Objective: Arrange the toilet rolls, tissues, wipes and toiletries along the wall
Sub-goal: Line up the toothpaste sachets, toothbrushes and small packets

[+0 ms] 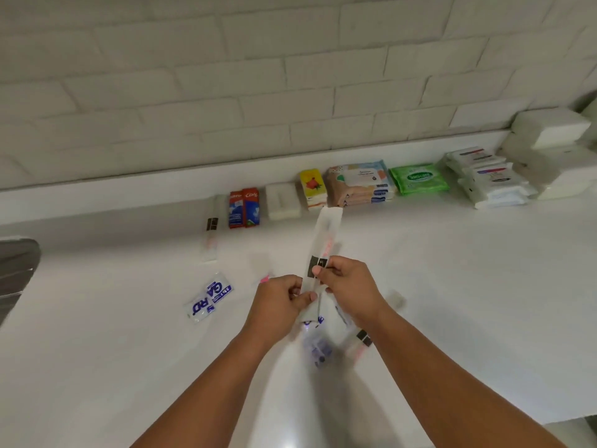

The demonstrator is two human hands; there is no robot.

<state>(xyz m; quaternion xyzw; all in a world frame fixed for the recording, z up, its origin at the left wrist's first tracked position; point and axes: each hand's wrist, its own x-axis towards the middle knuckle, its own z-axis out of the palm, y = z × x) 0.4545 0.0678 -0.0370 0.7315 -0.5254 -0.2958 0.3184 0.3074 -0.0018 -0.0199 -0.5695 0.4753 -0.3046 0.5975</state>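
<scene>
Both hands hold a long white wrapped toothbrush packet above the white counter; my left hand pinches its lower end and my right hand pinches it at a black label. Along the wall lie another wrapped toothbrush, two red toothpaste boxes, a white soap bar, a yellow tissue pack, a peach wipes pack, a green wipes pack, white wipes packs and stacked white tissue packs.
A blue-and-white sachet lies on the counter left of my hands. More small packets lie under my wrists, partly hidden. A grey object sits at the left edge. The counter's edge drops off at the lower right.
</scene>
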